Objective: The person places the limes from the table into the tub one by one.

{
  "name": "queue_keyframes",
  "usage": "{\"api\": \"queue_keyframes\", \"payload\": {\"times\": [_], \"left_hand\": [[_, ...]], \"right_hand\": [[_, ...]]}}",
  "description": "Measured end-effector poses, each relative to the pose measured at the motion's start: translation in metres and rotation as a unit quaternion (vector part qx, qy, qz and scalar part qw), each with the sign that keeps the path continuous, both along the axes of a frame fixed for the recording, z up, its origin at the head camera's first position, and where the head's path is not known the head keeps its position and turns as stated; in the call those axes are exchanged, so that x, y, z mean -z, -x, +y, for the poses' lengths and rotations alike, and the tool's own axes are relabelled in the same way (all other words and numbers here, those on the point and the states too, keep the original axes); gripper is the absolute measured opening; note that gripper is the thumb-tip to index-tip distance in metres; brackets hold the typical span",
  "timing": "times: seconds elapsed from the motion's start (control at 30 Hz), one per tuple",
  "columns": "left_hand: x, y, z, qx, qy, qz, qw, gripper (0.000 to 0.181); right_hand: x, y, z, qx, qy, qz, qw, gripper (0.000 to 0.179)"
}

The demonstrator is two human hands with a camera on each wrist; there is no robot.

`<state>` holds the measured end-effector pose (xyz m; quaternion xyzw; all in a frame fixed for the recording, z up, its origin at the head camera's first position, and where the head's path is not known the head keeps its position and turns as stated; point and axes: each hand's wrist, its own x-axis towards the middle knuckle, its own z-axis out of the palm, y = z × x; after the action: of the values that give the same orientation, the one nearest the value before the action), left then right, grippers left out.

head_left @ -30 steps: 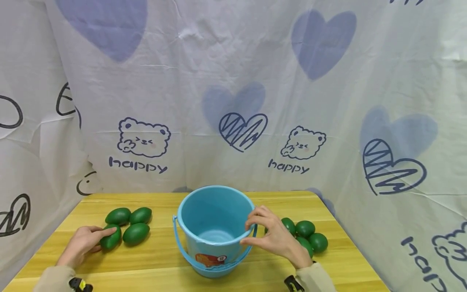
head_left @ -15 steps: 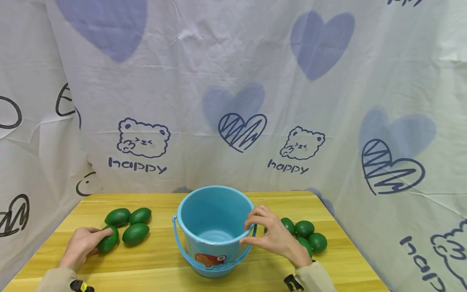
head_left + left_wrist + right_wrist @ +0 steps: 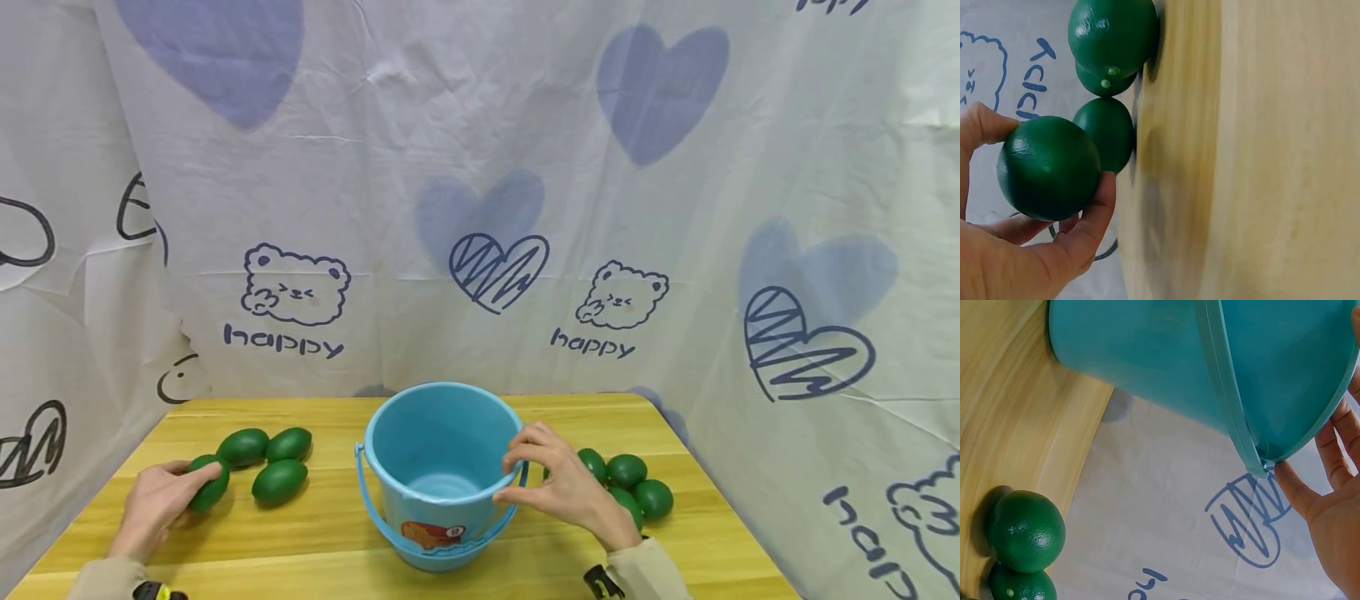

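Note:
My left hand (image 3: 153, 504) pinches a smooth dark green avocado (image 3: 1047, 169) between thumb and fingers. In the left wrist view it hangs over the table, with a shadow on the wood. Three more avocados (image 3: 280, 482) lie close by, to its right in the head view. A light blue bucket (image 3: 396, 492) stands upright mid-table, its handle lowered towards the front and no contents visible inside. My right hand (image 3: 566, 487) grips the right side of its rim, thumb outside near the handle's hinge, as the right wrist view (image 3: 1335, 506) shows the hand.
Several other avocados (image 3: 627, 470) lie on the right of the wooden table (image 3: 300, 554), partly hidden behind my right hand. A white curtain (image 3: 405, 333) printed with hearts and bears hangs around the back and sides.
My left hand has drawn its avocado leftwards, away from the other three, and raised it slightly. The right hand and bucket stay in place.

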<state>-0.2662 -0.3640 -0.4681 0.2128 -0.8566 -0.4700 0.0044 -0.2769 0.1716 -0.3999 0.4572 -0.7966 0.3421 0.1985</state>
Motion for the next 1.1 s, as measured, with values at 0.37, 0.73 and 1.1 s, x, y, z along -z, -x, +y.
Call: {"api": "queue_keyframes", "payload": {"times": [0.37,0.73,1.1], "left_hand": [[-0.012,0.002,0.019,0.033,-0.055,0.054,0.9965,0.084],[-0.026,0.000,0.048,0.008,-0.123,0.143,0.9820,0.044],[-0.031,0.000,0.071,0.018,-0.154,0.200,0.9674,0.031]], "right_hand": [[-0.006,-0.008,-0.004,0.007,0.008,0.008,0.9999,0.030],[0.002,0.001,0.001,0.006,0.003,0.004,1.0000,0.026],[0.002,0.001,0.001,0.010,0.004,-0.002,0.9999,0.026]]}}
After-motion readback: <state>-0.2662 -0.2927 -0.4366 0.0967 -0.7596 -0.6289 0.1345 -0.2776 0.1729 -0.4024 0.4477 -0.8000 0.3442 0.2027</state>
